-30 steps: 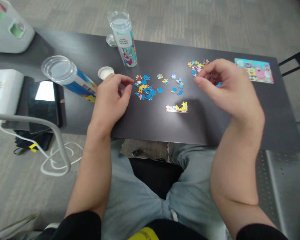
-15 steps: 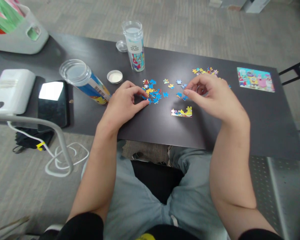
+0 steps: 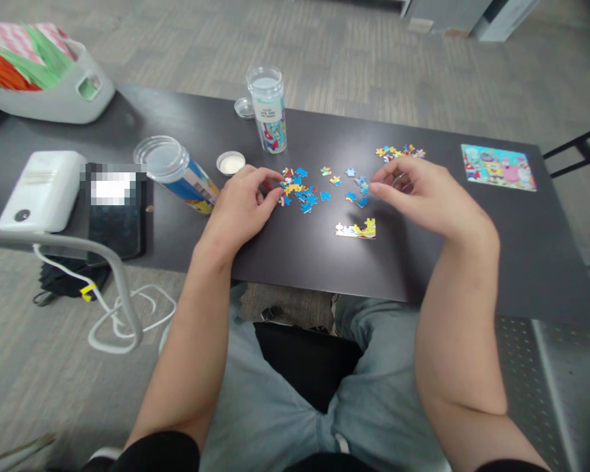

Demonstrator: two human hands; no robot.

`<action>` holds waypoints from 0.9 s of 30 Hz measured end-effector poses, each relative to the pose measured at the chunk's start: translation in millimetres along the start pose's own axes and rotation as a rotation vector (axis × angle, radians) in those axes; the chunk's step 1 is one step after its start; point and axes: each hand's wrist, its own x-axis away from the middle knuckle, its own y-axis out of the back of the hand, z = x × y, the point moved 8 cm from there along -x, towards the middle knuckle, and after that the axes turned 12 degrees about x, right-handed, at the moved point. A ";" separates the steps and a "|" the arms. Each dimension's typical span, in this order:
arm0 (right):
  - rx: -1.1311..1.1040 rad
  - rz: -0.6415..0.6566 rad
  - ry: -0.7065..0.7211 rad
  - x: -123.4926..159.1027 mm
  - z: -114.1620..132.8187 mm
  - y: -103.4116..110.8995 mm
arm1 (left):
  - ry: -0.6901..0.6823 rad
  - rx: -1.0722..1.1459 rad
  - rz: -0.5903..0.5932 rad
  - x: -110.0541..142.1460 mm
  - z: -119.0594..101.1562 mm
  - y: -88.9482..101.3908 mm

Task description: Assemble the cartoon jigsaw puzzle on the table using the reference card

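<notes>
My left hand point(image 3: 246, 206) rests at the left edge of a loose pile of puzzle pieces point(image 3: 302, 195), mostly blue with some yellow. Its thumb and forefinger are apart at the pile's edge, with nothing seen between them. My right hand point(image 3: 415, 193) hovers just right of a small group of blue pieces point(image 3: 358, 198). A gap shows between its thumb and forefinger, while the other fingers curl beneath. Between the hands and nearer me lies a joined strip of puzzle point(image 3: 356, 229), white at left and yellow at right.
Behind my right hand lies another heap of pieces point(image 3: 398, 153). A cartoon picture card point(image 3: 498, 167) lies at the table's right. Two clear-topped canisters point(image 3: 270, 115) stand leftward, with a round lid point(image 3: 231, 163) between them. Farther left are a tablet point(image 3: 115, 223), a white device point(image 3: 42, 190) and a basket point(image 3: 91, 108).
The view has tilted, so the table sits lower in it. My left hand has drawn back slightly leftward from the pile. My right hand has shifted a little right, uncovering a blue piece.
</notes>
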 end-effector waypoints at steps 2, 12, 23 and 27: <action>-0.008 0.045 -0.010 -1.8 -4.2 -5.9 | 0.015 -0.050 -0.008 -0.7 1.4 -1.5; -0.033 0.180 0.024 -5.2 -7.2 -26.4 | 0.102 -0.240 -0.114 3.4 2.7 3.6; -0.062 0.202 0.006 -8.5 -5.8 -39.3 | 0.168 -0.245 -0.120 0.5 -1.9 1.2; -0.076 0.199 0.009 -9.4 -4.9 -40.7 | 0.148 -0.230 -0.054 -6.1 -2.9 -9.7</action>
